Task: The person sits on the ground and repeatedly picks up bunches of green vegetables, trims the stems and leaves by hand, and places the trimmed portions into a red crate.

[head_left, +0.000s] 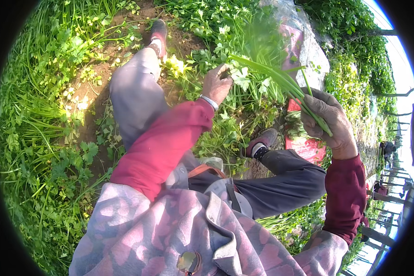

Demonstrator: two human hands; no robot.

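Note:
My right hand (325,115) is closed around the lower ends of a small bunch of green celery stalks (285,83). The stalks slant up and to the left, and their leafy tops blur into the greenery behind. One thinner stalk sticks up apart from the others. My left hand (217,84) has its fingers curled in, just left of the bunch, with a leaf (240,78) beside the fingertips. Whether the fingers pinch that leaf or something else is hidden.
Dense leafy plants (41,138) grow on the left around bare soil (89,99). My shoes (158,37) rest among cut greens. Beyond the right foot lies a red sheet (306,147) with greens on it. Clear plastic film (315,55) covers a pink thing. Posts and distant people stand far right.

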